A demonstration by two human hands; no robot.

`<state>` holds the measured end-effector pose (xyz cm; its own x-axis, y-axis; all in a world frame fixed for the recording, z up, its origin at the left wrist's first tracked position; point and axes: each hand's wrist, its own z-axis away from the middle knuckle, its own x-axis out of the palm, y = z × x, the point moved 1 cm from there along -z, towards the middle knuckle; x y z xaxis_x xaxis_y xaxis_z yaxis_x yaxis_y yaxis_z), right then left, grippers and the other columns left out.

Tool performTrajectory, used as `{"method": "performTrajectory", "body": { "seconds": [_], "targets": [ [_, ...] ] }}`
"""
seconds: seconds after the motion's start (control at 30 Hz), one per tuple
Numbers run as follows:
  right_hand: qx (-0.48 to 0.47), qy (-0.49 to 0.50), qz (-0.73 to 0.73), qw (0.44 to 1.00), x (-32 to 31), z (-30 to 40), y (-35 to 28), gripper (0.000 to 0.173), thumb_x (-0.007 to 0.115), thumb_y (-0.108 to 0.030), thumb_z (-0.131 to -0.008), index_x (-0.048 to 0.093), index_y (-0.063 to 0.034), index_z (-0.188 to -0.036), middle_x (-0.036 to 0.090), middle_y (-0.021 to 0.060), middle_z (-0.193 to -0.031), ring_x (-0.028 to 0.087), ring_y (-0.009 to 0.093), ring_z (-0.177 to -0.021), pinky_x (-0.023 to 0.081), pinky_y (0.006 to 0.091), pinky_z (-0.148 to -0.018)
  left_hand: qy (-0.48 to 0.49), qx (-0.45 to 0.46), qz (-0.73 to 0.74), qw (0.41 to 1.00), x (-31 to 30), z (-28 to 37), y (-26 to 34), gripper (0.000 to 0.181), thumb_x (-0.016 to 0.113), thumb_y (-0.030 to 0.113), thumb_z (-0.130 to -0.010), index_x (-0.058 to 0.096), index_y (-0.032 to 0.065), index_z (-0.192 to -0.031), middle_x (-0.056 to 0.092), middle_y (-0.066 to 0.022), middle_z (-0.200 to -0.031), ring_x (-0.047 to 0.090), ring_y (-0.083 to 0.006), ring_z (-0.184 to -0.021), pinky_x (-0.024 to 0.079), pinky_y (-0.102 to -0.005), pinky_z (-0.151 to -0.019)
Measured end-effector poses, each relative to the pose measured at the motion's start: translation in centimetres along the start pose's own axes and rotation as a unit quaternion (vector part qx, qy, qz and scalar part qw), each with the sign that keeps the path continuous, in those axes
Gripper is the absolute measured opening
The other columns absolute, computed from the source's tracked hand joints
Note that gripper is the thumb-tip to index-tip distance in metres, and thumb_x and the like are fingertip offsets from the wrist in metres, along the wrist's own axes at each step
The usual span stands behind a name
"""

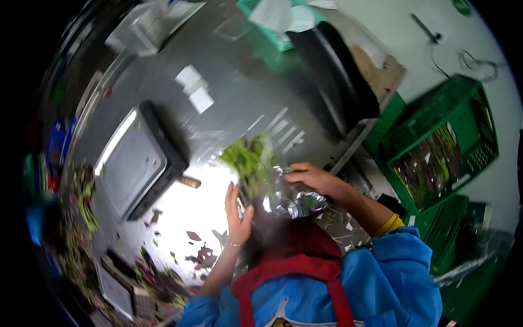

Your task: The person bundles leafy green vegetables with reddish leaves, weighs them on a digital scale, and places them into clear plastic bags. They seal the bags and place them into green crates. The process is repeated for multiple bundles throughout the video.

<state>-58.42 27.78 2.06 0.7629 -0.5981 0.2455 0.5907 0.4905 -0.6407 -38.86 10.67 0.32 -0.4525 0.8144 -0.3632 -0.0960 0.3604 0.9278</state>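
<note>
A bundle of leafy vegetables with green stems lies in a clear plastic bag just in front of my body. The stem ends point away from me, and the darker part inside the bag is blurred. My left hand stands against the left side of the bag, fingers extended and thumb apart. On the opposite side, my right hand has its fingers bent onto the bag's crinkled film. Beyond the bundle, more clear film with pale stripes lies on the metal table.
A scale with a steel platform stands left, a wooden handle beside it. White paper pieces lie beyond. Loose purple leaves and stems are scattered left. A green crate at right holds bagged vegetables.
</note>
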Motion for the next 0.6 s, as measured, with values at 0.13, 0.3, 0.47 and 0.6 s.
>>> {"method": "performTrajectory", "body": {
  "seconds": [0.13, 0.3, 0.47, 0.6],
  "targets": [
    [-0.108, -0.097, -0.211, 0.967, 7.6, 2.8, -5.4, 0.023, 0.057, -0.015, -0.082, 0.058, 0.0001, -0.099, 0.060, 0.0085, -0.093, 0.059, 0.018, -0.081, 0.048, 0.0292, -0.072, -0.039, 0.059, 0.043, 0.997, -2.3, -5.9, 0.6, 0.058, 0.055, 0.017, -0.079, 0.035, 0.0029, -0.131, 0.033, -0.0187, -0.137, 0.032, -0.0326, -0.126, 0.022, -0.0417, -0.106],
    [-0.180, -0.287, -0.468, 0.816, 12.0, 8.9, -10.8, 0.010, 0.049, -0.018, -0.087, 0.048, -0.0095, -0.092, 0.060, 0.0085, -0.068, 0.059, 0.019, -0.052, 0.047, 0.0315, -0.045, -0.180, -0.007, 0.010, 0.984, -3.3, -11.7, 3.5, 0.055, 0.051, 0.023, -0.082, 0.036, 0.0043, -0.131, 0.035, -0.0174, -0.135, 0.034, -0.0329, -0.124, 0.024, -0.0437, -0.105],
    [-0.560, 0.049, 0.005, 0.827, 4.8, 14.6, -11.6, 0.025, 0.052, -0.024, -0.087, 0.044, -0.0018, -0.094, 0.058, 0.0172, -0.088, 0.060, 0.030, -0.080, 0.049, 0.0387, -0.065, -0.217, -0.029, 0.053, 0.974, 3.2, -11.1, 7.4, 0.053, 0.048, 0.027, -0.083, 0.037, 0.0051, -0.131, 0.037, -0.0167, -0.134, 0.036, -0.0327, -0.123, 0.026, -0.0447, -0.104],
    [-0.284, 0.061, 0.266, 0.919, -4.4, 17.7, -4.7, 0.080, 0.062, -0.050, -0.074, 0.035, 0.0030, -0.128, 0.048, 0.0266, -0.119, 0.049, 0.035, -0.109, 0.039, 0.0390, -0.090, -0.272, -0.092, 0.138, 0.948, 10.6, -8.4, 9.6, 0.053, 0.046, 0.030, -0.084, 0.037, 0.0057, -0.130, 0.039, -0.0160, -0.132, 0.037, -0.0325, -0.121, 0.027, -0.0456, -0.103]
  ]
}}
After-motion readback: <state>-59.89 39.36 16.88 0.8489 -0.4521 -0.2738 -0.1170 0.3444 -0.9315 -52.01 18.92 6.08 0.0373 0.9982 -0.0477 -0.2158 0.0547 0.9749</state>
